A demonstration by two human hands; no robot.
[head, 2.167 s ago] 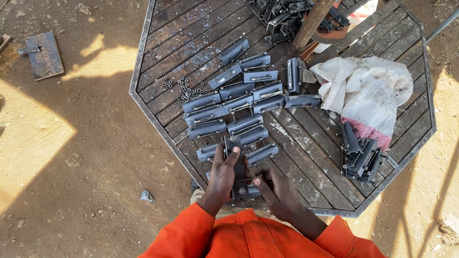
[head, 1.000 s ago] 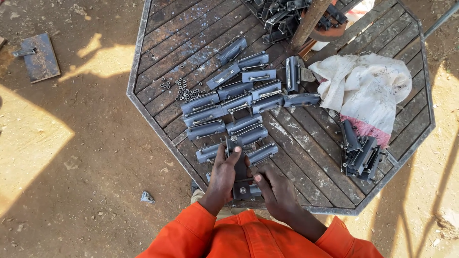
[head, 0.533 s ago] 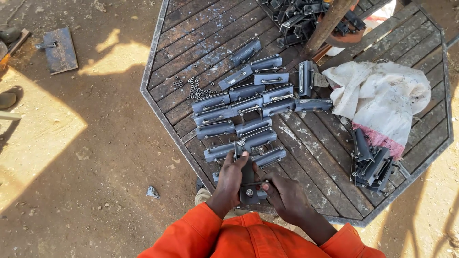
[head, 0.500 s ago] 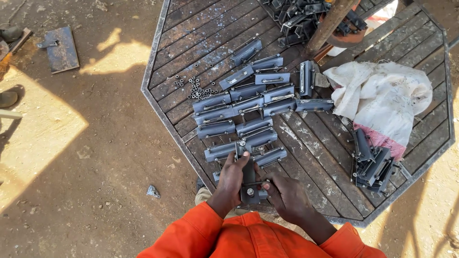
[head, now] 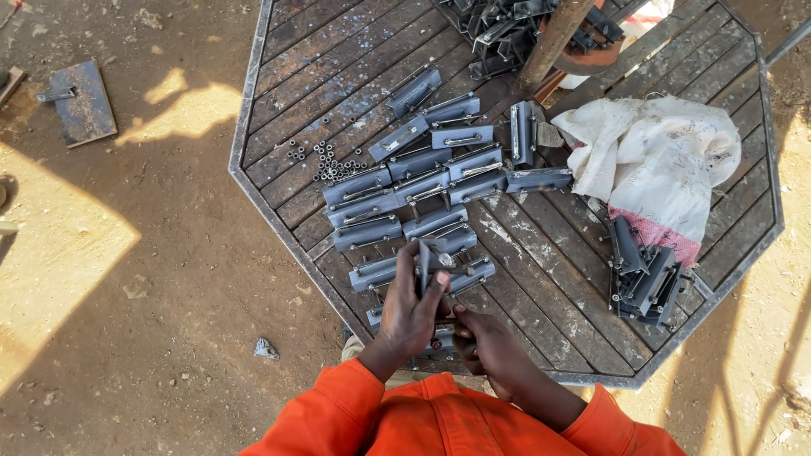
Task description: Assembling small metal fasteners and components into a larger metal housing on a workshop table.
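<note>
My left hand [head: 410, 306] grips a grey metal bracket [head: 428, 263] held upright over the near edge of the octagonal wooden table [head: 541, 295]. My right hand [head: 486, 344] is closed just below and right of it, fingertips at the bracket's lower end; what it pinches is too small to tell. Several matching grey metal brackets [head: 422, 181] lie in rows on the table just beyond my hands. A small heap of nuts [head: 325, 162] lies to their left.
A white sack [head: 655, 165] lies at the right of the table, with a stack of brackets [head: 646, 279] near it. More brackets [head: 507, 21] pile up around a rusty post [head: 553, 38] at the far side. A metal plate [head: 80, 105] lies on the dirt, left.
The view has shifted so the table sits further right. My hands stay at the near edge, still working on the same upright bracket.
</note>
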